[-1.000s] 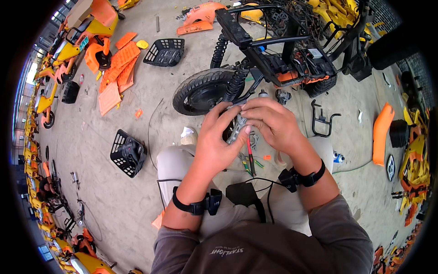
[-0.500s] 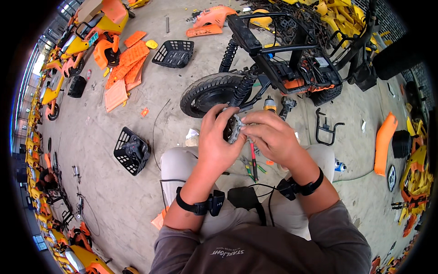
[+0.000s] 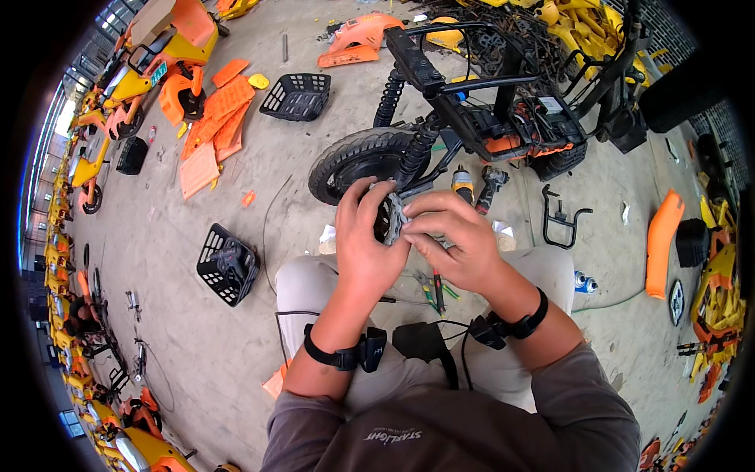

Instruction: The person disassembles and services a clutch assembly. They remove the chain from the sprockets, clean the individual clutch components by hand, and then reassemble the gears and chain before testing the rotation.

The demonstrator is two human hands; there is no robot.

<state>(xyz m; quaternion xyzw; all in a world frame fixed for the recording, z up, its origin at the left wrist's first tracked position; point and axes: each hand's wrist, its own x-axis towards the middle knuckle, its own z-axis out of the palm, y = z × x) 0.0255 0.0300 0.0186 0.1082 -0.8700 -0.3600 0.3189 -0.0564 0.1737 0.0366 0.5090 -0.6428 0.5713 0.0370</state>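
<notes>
Between my hands, just in front of the scooter's rear wheel (image 3: 326,169), is a round grey metal part (image 3: 395,219) with an uneven rim and a dark inner side. My left hand (image 3: 364,244) is wrapped round its left side, fingers over the top and thumb below. At the right rim, my right hand (image 3: 456,244) pinches the part with thumb and fingertips; whether something small is also between them, I cannot tell. Above stands the stripped black scooter frame (image 3: 440,94), with spring shock absorbers (image 3: 415,153) beside the wheel.
A yellow power drill (image 3: 462,185) and a dark one (image 3: 492,189) lie beyond my right hand. Pliers (image 3: 431,293) lie between my knees. A black basket (image 3: 228,263) with a power tool stands at left, another basket (image 3: 296,96) farther off. A black bracket (image 3: 560,219) lies right.
Both hands and the round part have shifted slightly left. My right thumb has swung lower into view, and that hand now covers more of the red tool handle.
</notes>
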